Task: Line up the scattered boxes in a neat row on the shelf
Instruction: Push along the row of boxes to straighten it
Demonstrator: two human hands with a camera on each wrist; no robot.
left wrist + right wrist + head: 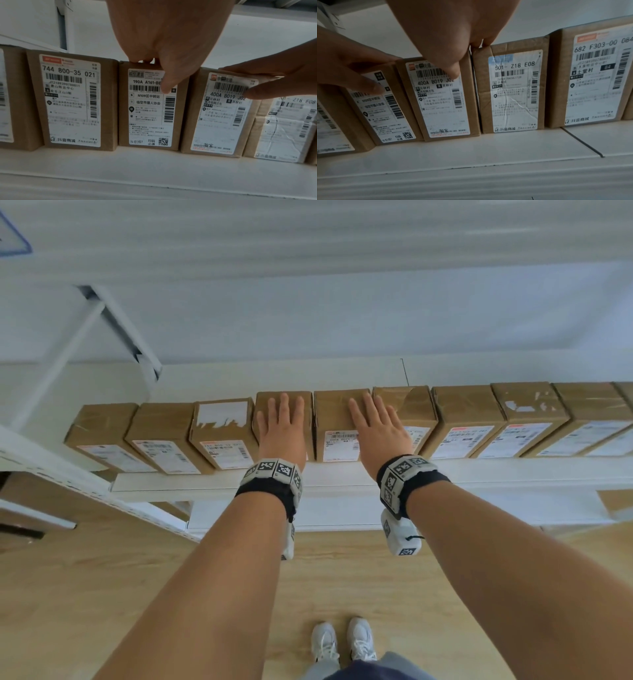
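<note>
Both hands lie flat with straight fingers — left hand [281, 429] on one brown cardboard box [274, 400], right hand [378, 430] on its three-o'clock neighbour [337, 412] — amid a touching row along the white shelf [342, 477].

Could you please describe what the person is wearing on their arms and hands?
Both forearms are bare, with no sleeves or gloves. Each wrist carries a black fabric band with a ring of white blocks printed with black square markers. A white marker-tagged camera unit hangs beneath each wrist.
</note>
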